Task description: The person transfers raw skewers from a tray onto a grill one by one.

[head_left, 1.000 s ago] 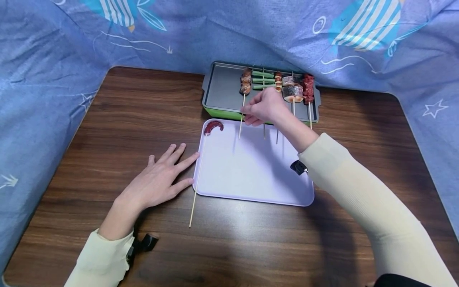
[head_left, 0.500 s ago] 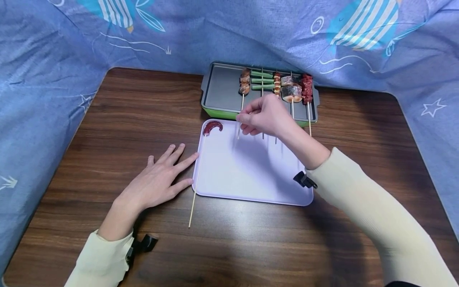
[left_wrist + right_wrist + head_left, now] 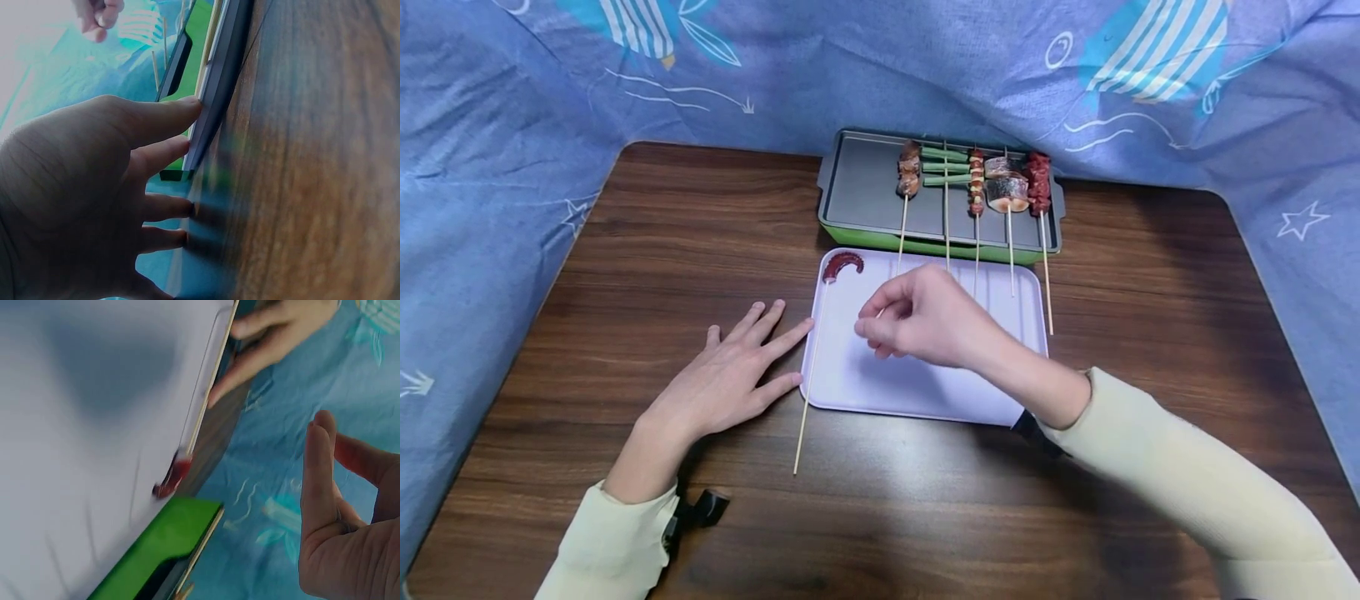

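My left hand (image 3: 726, 375) lies with spread fingers on the table, its fingertips at the left edge of the lilac tray (image 3: 850, 379). In the left wrist view, the thumb of the left hand (image 3: 69, 162) meets the tray's side. Above the tray is my right hand (image 3: 928, 321), its fingers loosely bent and nothing showing between them. A skewer with a dark red, curled tentacle-like piece (image 3: 842, 264) rests along the tray's left side, its stick reaching past the front edge. The right wrist view shows this red piece (image 3: 172, 475) away from the right hand (image 3: 344, 519).
Behind the tray stands a green grill with a dark plate (image 3: 865, 179). On it lie skewers of browned meat (image 3: 908, 171), green vegetable pieces (image 3: 945, 168), small red and yellow pieces (image 3: 976, 179), fish (image 3: 1009, 192) and red meat (image 3: 1038, 183). A blue patterned cloth (image 3: 880, 75) hangs behind.
My right hand has let go of the browned-meat skewer's stick and moved toward me and left, over the tray. That skewer stays on the grill. My left hand has not moved.
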### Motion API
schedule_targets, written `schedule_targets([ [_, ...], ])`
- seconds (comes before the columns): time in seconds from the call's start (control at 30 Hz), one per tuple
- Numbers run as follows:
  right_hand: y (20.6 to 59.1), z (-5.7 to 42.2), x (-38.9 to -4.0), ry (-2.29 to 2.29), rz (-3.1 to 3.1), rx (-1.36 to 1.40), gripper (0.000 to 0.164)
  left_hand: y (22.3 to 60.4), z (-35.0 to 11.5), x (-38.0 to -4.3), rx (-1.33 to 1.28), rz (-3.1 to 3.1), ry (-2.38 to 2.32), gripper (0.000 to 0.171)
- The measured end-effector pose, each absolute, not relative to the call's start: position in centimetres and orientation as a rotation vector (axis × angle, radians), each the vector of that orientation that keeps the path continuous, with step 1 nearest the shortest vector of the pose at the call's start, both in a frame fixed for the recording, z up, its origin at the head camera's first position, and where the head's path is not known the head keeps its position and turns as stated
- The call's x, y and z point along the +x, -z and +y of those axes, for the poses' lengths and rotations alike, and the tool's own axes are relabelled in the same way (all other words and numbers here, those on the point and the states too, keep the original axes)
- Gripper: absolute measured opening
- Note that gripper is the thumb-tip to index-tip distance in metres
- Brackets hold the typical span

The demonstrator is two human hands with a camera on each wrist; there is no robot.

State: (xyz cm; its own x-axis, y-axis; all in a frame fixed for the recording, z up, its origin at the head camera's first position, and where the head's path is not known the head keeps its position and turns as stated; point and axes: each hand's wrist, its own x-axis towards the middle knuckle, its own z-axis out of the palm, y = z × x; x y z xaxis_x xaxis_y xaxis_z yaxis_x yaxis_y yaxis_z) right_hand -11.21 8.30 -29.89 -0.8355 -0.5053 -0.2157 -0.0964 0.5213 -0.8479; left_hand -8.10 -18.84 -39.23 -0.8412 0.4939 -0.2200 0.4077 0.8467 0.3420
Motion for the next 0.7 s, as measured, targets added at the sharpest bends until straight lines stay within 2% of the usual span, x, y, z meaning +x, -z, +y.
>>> schedule_targets([
  [0.33, 33.7, 5.4, -7.6, 1.202, 2.307, -0.575, 0.005, 39.2, -18.9, -8.0, 0.698, 2.739, -0.416, 0.066],
  [0.7, 36.6, 3.7, -8.1, 1.019, 2.499, -0.572, 0.009, 39.3, -18.8, -7.9, 0.698, 2.751, -0.421, 0.066],
])
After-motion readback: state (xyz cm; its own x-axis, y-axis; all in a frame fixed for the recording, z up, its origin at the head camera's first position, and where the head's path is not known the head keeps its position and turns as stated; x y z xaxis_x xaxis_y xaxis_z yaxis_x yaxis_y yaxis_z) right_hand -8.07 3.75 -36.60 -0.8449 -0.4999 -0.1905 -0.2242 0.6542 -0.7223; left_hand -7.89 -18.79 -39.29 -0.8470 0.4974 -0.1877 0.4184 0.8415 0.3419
